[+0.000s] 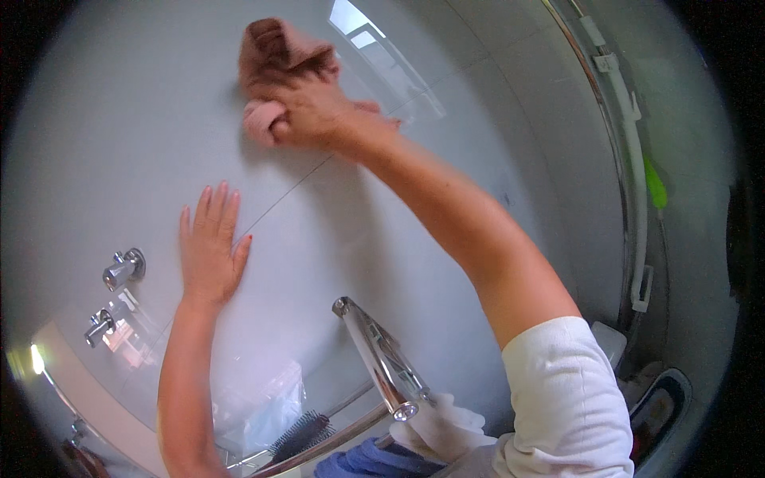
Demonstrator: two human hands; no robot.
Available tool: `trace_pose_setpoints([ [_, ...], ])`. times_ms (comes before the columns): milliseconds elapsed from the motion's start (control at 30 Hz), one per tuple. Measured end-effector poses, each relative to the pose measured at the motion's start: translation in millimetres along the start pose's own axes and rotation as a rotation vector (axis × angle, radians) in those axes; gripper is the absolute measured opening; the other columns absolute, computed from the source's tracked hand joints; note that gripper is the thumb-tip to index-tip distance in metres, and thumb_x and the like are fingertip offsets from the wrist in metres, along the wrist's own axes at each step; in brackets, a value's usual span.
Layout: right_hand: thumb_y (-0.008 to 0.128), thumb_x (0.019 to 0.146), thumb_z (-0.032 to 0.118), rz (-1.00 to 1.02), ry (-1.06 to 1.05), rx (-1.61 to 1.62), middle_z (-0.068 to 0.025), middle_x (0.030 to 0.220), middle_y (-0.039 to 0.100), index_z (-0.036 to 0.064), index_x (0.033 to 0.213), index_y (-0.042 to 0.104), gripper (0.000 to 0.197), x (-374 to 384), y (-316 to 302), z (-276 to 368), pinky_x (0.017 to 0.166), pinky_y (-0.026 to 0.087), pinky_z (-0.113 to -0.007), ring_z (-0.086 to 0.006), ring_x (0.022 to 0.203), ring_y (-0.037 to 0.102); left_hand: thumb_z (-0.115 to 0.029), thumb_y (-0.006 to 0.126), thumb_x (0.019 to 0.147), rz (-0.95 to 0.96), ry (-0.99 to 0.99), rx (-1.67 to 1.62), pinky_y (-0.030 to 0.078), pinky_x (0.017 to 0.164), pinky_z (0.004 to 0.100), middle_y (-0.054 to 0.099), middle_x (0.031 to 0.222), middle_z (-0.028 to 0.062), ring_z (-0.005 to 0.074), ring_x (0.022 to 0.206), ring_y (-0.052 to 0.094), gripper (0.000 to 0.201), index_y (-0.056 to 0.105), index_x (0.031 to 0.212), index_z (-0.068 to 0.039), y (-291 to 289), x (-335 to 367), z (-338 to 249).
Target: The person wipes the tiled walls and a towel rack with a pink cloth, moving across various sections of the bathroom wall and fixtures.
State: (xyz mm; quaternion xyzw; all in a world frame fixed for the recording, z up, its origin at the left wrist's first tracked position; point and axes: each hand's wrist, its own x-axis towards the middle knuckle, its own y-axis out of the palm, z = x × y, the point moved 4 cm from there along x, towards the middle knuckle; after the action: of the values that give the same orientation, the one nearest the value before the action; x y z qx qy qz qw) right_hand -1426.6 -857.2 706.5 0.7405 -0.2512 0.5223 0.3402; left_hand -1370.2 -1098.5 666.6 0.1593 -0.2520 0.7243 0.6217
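A crumpled pink cloth (275,52) lies pressed against the pale glossy tiled wall (319,223) at the upper middle. My right hand (315,111) is closed over it, its fingers partly lost in the folds and slightly blurred. Lower and to the left, my left hand (209,247) rests flat on the same wall, fingers stretched upward and thumb out to the side. It holds nothing. A thin tile joint runs diagonally between the two hands.
Two chrome valves (123,269) stick out left of my left hand. Below centre juts a chrome bar (378,358). Near it are a dark bristled hairbrush (303,434), a clear plastic bag (275,402) and a blue cloth (378,460). A white-and-chrome rail (625,119) stands at right.
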Motion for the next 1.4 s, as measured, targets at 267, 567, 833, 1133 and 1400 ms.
trace_pose_setpoints([
  [267, 0.052, 0.086, 0.034, -0.024, 0.426, -0.312, -0.0072, 0.141, 0.047, 0.0225, 0.136, 0.048, 0.051, -31, -84, -145, 0.113, 0.028, -0.037, -0.0246, 0.135, 0.038, -0.032, 0.054, 0.092, -0.082, 0.071, -0.048, 0.019, 0.115, 0.0498, 0.029, 0.154, 0.0019, 0.0237, 0.142, 0.026, 0.062, 0.032, 0.147, -0.018, -8, 70, -34],
  [567, 0.057, 0.076, 0.011, -0.23, 0.438, -0.301, -0.0105, 0.128, 0.058, 0.0113, 0.132, 0.054, 0.056, -193, -177, -210, 0.104, 0.038, -0.037, -0.0308, 0.121, 0.052, -0.035, 0.05, 0.095, -0.075, 0.03, 0.054, 0.018, 0.117, 0.0446, 0.026, 0.155, -0.0023, 0.0174, 0.143, 0.023, 0.058, 0.031, 0.148, -0.022, 13, 75, -37],
  [833, 0.055, 0.078, 0.015, -0.16, 0.763, -0.117, -0.0129, 0.101, 0.066, 0.0045, 0.103, 0.065, 0.029, -192, -152, -123, 0.081, 0.047, -0.037, -0.029, 0.093, 0.061, -0.031, 0.05, 0.095, -0.113, 0.026, 0.007, 0.019, 0.116, 0.044, 0.031, 0.153, -0.0028, 0.0172, 0.141, 0.027, 0.052, 0.037, 0.145, -0.022, 14, 73, -35],
  [1133, 0.066, 0.074, 0.028, -0.052, 0.176, -0.041, -0.0125, 0.132, 0.049, 0.0134, 0.128, 0.054, 0.057, -97, -30, 52, 0.108, 0.024, -0.052, -0.035, 0.127, 0.04, -0.025, 0.05, 0.094, -0.168, 0.066, -0.007, 0.022, 0.114, 0.0473, 0.038, 0.149, 0.0016, 0.0197, 0.139, 0.032, 0.053, 0.037, 0.144, -0.018, 21, 78, -36],
  [1400, 0.066, 0.075, 0.025, -0.179, 0.319, -0.163, -0.0129, 0.122, 0.053, 0.0086, 0.117, 0.057, 0.046, -158, -61, 35, 0.101, 0.033, -0.045, -0.033, 0.12, 0.046, -0.026, 0.055, 0.09, 0.065, 0.138, -0.259, 0.022, 0.114, 0.05, 0.035, 0.151, 0.0051, 0.0255, 0.14, 0.029, 0.056, 0.038, 0.143, -0.017, 9, 75, -105],
])
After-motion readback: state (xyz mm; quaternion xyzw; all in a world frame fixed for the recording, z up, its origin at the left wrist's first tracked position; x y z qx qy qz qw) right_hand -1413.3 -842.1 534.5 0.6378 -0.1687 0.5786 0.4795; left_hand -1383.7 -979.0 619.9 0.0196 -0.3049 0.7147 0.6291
